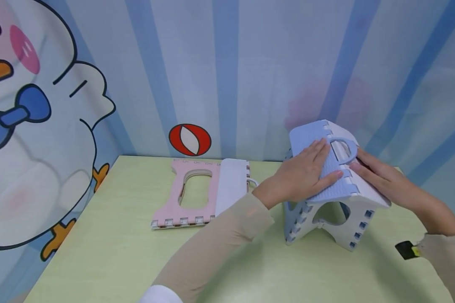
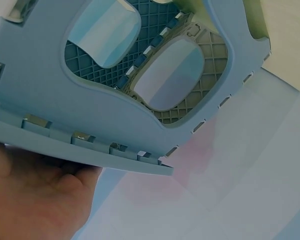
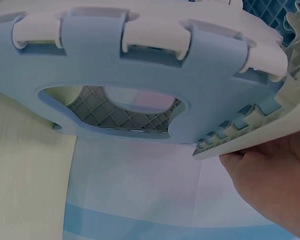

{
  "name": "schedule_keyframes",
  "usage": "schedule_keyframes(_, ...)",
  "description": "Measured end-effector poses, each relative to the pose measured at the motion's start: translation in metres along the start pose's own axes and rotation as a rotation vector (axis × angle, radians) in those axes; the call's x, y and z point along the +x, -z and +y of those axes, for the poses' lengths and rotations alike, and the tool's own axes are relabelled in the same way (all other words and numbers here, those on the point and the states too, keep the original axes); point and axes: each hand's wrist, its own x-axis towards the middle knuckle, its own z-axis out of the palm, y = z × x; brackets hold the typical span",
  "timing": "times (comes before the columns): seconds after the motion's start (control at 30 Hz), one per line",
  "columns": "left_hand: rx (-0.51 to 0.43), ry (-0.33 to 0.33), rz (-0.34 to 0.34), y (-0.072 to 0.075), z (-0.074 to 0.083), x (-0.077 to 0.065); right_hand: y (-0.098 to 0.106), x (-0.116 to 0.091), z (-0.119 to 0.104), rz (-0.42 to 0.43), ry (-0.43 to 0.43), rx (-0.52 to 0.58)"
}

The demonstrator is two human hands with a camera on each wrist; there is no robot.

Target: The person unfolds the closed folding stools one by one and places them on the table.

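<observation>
A folding step stool [image 1: 307,134] stands on its legs at the right, its top bent into a low ridge along the middle. One half of the top is blue, the other white, and a blue loop handle [image 1: 351,148] sticks up at the fold. My left hand [image 1: 299,174] lies with straight fingers on the blue half. On the white half rests my right hand [image 1: 386,179], its fingers stretched toward the handle. From below, the left wrist view shows my left hand [image 2: 45,195] against the blue panel, and the right wrist view shows my right hand [image 3: 270,175] against the white panel.
A pink and white folding stool [image 1: 231,185] lies folded flat on the pale green table [image 1: 110,261], left of the standing one. Behind the table rises a blue striped backdrop [image 1: 258,84] with a cartoon bird. A black tab [image 1: 405,250] shows by the right sleeve.
</observation>
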Motion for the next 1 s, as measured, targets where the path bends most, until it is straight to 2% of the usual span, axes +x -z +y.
schedule_keyframes(0.77,-0.014,0.013,-0.008,0.0006,-0.0006,0.0003,-0.0001,0.0004,-0.0033,-0.002,-0.015,0.017)
schedule_keyframes(1.0,-0.012,0.013,-0.014,-0.0006,-0.0005,0.0004,0.0016,-0.0011,-0.0052,-0.009,-0.069,0.008)
